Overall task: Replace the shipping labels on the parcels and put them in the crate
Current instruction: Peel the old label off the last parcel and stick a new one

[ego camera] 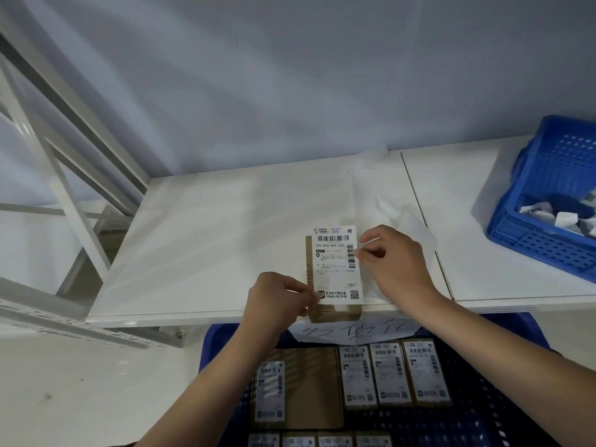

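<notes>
Nearest the person, a blue crate (503, 411) is sitting below the table edge, holding several brown parcels (358, 377) lying flat with white labels facing up; a paper sheet with handwriting (351, 332) is hanging over its far rim.

Just beyond, at the near edge of the white table (209, 240), a small cardboard parcel (335, 312) is lying flat, its near end slightly overhanging. A white shipping label (335, 262) is covering most of its top, offset toward the far right so that brown card is showing along the left side and near end. The left hand (277, 301) is pinching the label's near left corner between thumb and curled fingers. The right hand (393, 259) is pinching the label's right edge near the far corner.

The label appears thin, floppy and adhesive, likely to crease or stick crooked, so holding it by opposite edges seems the sensible way to keep it taut. The parcel looks light and stiff, easy to take by its long sides.

Farther back, crumpled translucent backing paper (383, 201) is lying on the table. At the far right, a second blue basket (548, 201) is holding discarded paper scraps (564, 217).
</notes>
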